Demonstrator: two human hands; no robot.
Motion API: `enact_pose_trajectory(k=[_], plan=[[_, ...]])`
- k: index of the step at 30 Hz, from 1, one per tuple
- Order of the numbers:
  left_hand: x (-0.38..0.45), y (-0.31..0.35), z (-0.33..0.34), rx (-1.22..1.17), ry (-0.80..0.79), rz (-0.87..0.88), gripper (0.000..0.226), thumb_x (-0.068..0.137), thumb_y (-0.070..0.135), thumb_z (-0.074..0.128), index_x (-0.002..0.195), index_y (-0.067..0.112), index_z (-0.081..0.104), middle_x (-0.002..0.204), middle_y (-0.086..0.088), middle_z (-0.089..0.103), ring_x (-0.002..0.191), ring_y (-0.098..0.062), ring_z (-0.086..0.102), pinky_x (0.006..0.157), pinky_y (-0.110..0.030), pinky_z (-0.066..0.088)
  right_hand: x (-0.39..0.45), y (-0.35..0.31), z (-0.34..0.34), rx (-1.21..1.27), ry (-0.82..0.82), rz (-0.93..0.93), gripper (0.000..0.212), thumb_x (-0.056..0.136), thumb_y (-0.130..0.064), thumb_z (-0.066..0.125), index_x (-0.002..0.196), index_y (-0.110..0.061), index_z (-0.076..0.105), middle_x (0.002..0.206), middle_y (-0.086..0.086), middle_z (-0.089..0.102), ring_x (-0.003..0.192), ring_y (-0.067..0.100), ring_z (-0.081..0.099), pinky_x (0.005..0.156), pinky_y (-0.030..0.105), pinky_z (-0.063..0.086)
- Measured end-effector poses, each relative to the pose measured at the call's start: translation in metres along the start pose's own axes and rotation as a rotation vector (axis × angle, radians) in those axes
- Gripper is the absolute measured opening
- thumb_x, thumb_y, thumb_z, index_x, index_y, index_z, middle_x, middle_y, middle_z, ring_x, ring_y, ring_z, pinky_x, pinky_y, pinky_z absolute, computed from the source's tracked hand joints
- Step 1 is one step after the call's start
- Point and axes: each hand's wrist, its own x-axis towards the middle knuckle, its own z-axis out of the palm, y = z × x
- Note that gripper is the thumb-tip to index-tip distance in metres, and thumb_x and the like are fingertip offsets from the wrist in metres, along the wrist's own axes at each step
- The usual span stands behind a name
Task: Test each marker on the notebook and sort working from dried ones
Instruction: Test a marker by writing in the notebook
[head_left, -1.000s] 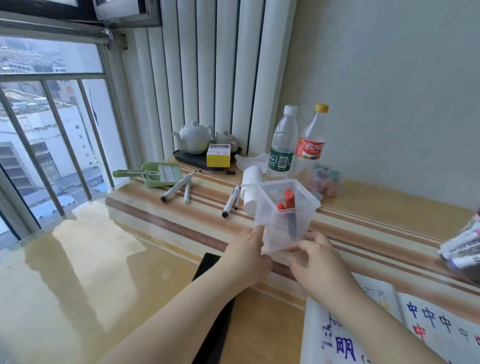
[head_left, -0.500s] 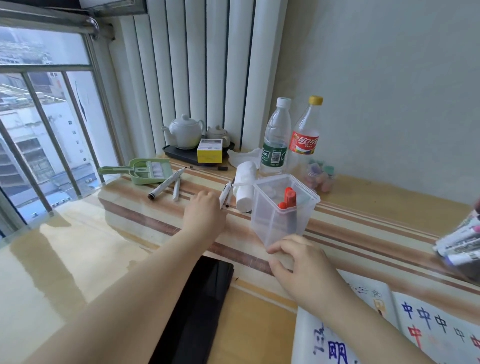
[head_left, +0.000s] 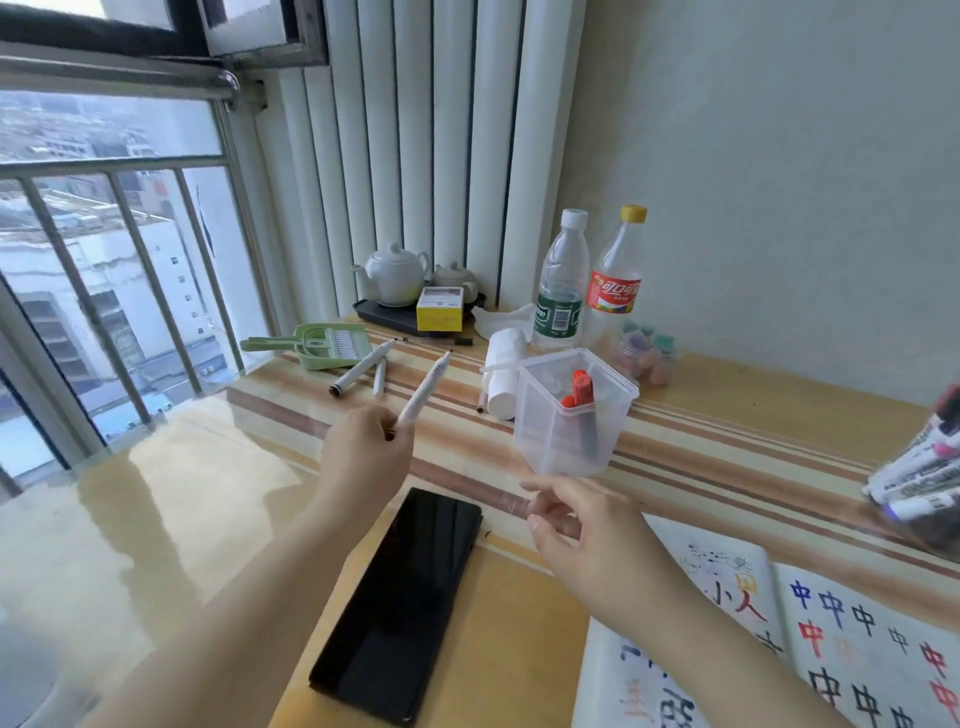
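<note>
Left hand pinches a white marker by its lower end, grip clamped on the barrel, tip angled up and away, lifted off the counter. Right hand hangs just below the clear plastic tub, fingers loosely curled, holding nothing; cannot tell if a fingertip touches the tub base. Tub holds a red-capped marker standing upright. Two more white markers lie behind the left hand, beside a green dustpan. Open notebook sits at the near right corner, pages covered in blue, red and black test marks. Black phone lies flat between the forearms, near the front edge. Bundle of markers at the far right edge, partly cut off. Two bottles and a white roll crowd the back behind the tub. Open counter room lies left of the phone.
</note>
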Motion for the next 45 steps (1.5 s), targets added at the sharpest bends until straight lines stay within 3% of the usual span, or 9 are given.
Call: enact_pose_trajectory(k=[3, 5, 7, 11, 16, 20, 26, 34, 45], plan=[[-0.058, 0.008, -0.034, -0.249, -0.059, 0.051, 0.017, 0.091, 0.024, 0.053, 0.077, 0.019, 0.061, 0.066, 0.002, 0.061, 0.062, -0.011, 0.057, 0.051, -0.012, 0.042, -0.009, -0.029, 0.003, -0.035, 0.039, -0.142, 0.053, 0.094, -0.022, 0.051, 0.140, -0.043, 0.032, 0.095, -0.016, 0.056, 0.090, -0.002, 0.052, 0.081, 0.012, 0.045], [-0.092, 0.013, -0.042, -0.378, -0.157, 0.033, 0.012, 0.092, 0.025, 0.053, 0.084, 0.023, 0.062, 0.070, 0.003, 0.066, 0.066, -0.009, 0.061, 0.064, -0.023, 0.052, -0.017, -0.047, 0.002, -0.143, 0.083, -0.265, 0.068, 0.095, -0.018, 0.050, 0.142, -0.051, 0.015, 0.099, -0.010, 0.057, 0.087, 0.005, 0.055, 0.075, 0.021, 0.049], [-0.120, 0.022, -0.042, -0.469, -0.264, 0.060, 0.014, 0.093, 0.025, 0.051, 0.086, 0.023, 0.063, 0.068, 0.007, 0.067, 0.063, -0.007, 0.060, 0.068, -0.030, 0.052, -0.026, -0.054, -0.003, -0.320, 0.200, -0.381, 0.078, 0.084, -0.006, 0.063, 0.144, -0.041, 0.027, 0.094, -0.002, 0.061, 0.078, 0.014, 0.059, 0.059, 0.024, 0.048], [-0.160, 0.055, -0.031, -0.553, -0.489, 0.209, 0.020, 0.096, 0.025, 0.044, 0.089, 0.018, 0.062, 0.070, 0.007, 0.067, 0.064, -0.007, 0.059, 0.064, -0.020, 0.047, -0.059, -0.040, -0.030, -0.531, 0.442, -0.372, 0.055, 0.066, 0.000, 0.079, 0.117, -0.013, 0.063, 0.082, 0.005, 0.063, 0.069, 0.023, 0.062, 0.051, 0.028, 0.050], [-0.197, 0.107, 0.004, -0.482, -0.730, 0.477, 0.041, 0.088, 0.054, 0.036, 0.096, 0.024, 0.063, 0.084, 0.011, 0.069, 0.080, -0.001, 0.062, 0.074, -0.018, 0.049, -0.135, 0.004, -0.090, -0.413, 0.485, -0.009, 0.024, 0.082, -0.010, 0.068, 0.097, -0.024, 0.055, 0.089, -0.003, 0.062, 0.080, 0.020, 0.058, 0.062, 0.029, 0.044], [-0.227, 0.136, 0.044, -0.244, -0.670, 0.891, 0.022, 0.092, 0.037, 0.050, 0.103, 0.025, 0.065, 0.090, 0.022, 0.060, 0.077, 0.007, 0.052, 0.066, -0.005, 0.037, -0.198, 0.043, -0.129, 0.076, 0.464, 0.301, 0.015, 0.093, -0.036, 0.053, 0.082, -0.027, 0.049, 0.055, -0.010, 0.048, 0.049, 0.009, 0.042, 0.047, 0.026, 0.034], [-0.255, 0.135, 0.090, -0.002, -0.597, 1.294, 0.026, 0.086, 0.031, 0.042, 0.078, 0.020, 0.065, 0.080, 0.011, 0.066, 0.053, -0.016, 0.059, 0.041, -0.022, 0.045, -0.236, 0.076, -0.139, 0.374, 0.472, 0.501, 0.023, 0.093, -0.034, 0.050, 0.078, -0.021, 0.061, 0.054, -0.004, 0.053, 0.053, 0.010, 0.045, 0.060, 0.024, 0.037], [-0.265, 0.118, 0.095, -0.002, -0.614, 1.343, 0.012, 0.077, 0.024, 0.056, 0.071, 0.016, 0.063, 0.092, 0.006, 0.070, 0.045, -0.018, 0.053, 0.039, -0.024, 0.043, -0.226, 0.090, -0.102, 0.290, 0.482, 0.513, 0.024, 0.081, -0.011, 0.062, 0.064, -0.016, 0.046, 0.043, -0.011, 0.042, 0.043, 0.007, 0.037, 0.045, 0.019, 0.031], [-0.265, 0.119, 0.094, -0.046, -0.628, 1.304, 0.015, 0.077, 0.022, 0.052, 0.064, 0.015, 0.052, 0.070, 0.004, 0.064, 0.044, -0.019, 0.051, 0.036, -0.025, 0.040, -0.225, 0.089, -0.098, 0.194, 0.461, 0.449, 0.039, 0.083, -0.005, 0.060, 0.057, -0.015, 0.033, 0.045, -0.010, 0.034, 0.042, 0.001, 0.040, 0.043, 0.014, 0.025]])
